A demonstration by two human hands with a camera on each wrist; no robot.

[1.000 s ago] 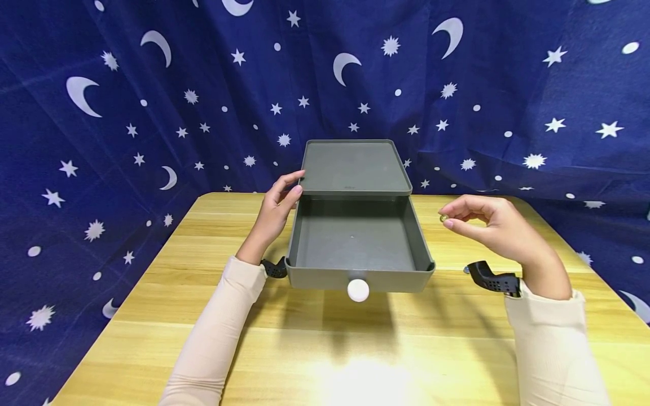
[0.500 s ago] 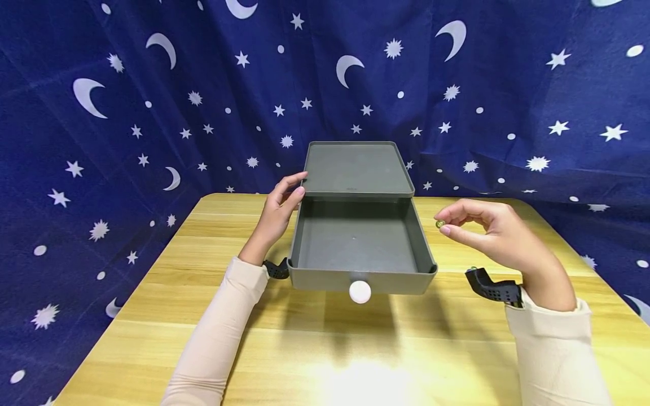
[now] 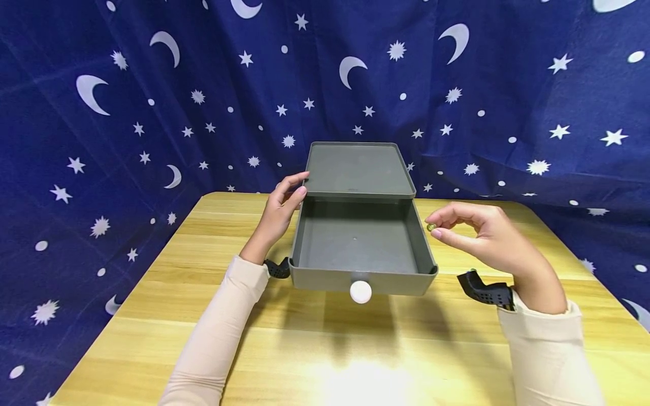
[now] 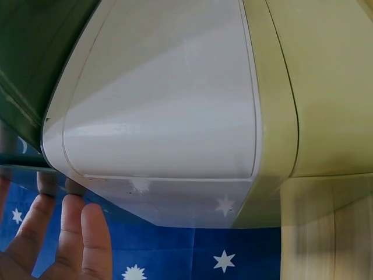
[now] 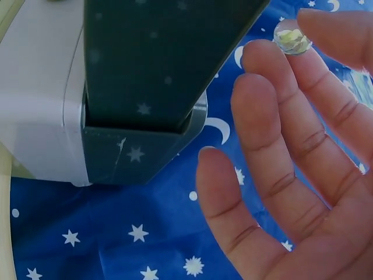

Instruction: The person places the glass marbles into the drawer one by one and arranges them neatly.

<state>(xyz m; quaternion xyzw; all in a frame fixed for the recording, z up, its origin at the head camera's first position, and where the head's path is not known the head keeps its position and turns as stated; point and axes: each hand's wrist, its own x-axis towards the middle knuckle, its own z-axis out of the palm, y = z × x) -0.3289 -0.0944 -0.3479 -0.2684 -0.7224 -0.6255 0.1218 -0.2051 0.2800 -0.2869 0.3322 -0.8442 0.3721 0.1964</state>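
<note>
- Head view, nearest me: my two long cream sleeves (image 3: 218,332) reach in from the lower edge, each with a black plastic bracket (image 3: 487,292) at the inner side of the wrist.
- Ahead of them, a round white knob (image 3: 360,292) sits on the middle of the front wall of a wide grey plastic drawer (image 3: 325,280), which stands well out toward me, its right and left walls in plain sight.
- Beside the drawer's right wall, my right hand (image 3: 484,234) is nearly closed at thumb and forefinger, their tips pinching a small, clear, yellow-green round marble (image 3: 431,227). The marble is above the tabletop, just outside that wall; the right wrist view shows my other fingers loosely spread beneath it.
- On the other side, my left hand (image 3: 276,217) is spread, thumb and forefinger apart, their tips against the left side of the flat grey rimmed box top (image 3: 360,169) behind the drawer. The left wrist view shows those fingers fairly straight, with nothing gripped.
- Under it all lies the pale yellow wooden table (image 3: 152,316).
- Farthest off hangs a deep blue cloth (image 3: 325,34) printed with white moons, stars and dots.
</note>
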